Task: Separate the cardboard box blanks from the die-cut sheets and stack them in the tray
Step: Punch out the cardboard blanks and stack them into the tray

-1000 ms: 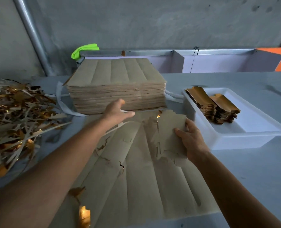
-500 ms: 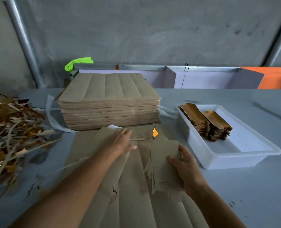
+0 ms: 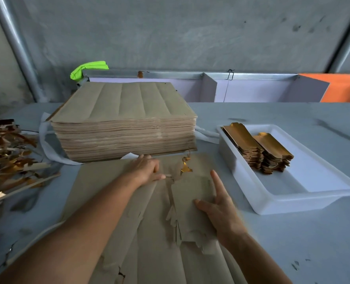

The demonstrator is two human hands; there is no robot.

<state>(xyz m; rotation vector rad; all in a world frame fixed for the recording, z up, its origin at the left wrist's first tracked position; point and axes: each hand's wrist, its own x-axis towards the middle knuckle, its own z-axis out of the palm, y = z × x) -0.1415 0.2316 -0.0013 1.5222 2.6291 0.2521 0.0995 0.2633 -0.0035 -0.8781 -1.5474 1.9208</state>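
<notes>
A brown die-cut sheet [image 3: 108, 191] lies flat on the table in front of me. My left hand [image 3: 147, 169] rests palm down on its far part, fingers relaxed. My right hand [image 3: 219, 206] presses with spread, straight fingers on a partly torn-out bundle of box blanks [image 3: 190, 193] at the sheet's right side. A white tray [image 3: 293, 203] to the right holds two leaning stacks of gold-faced blanks [image 3: 258, 148]. A tall stack of uncut sheets [image 3: 124, 111] stands just beyond my left hand.
A heap of brown and gold scrap strips [image 3: 6, 156] covers the table's left side. A white strap [image 3: 44, 144] trails from under the tall stack. A green object [image 3: 88, 68] and a metal-edged partition stand at the back against the wall.
My left hand came down from the tall stack onto the sheet. My right hand lowered the lifted bundle of blanks flat and straightened its fingers. The view tilted up.
</notes>
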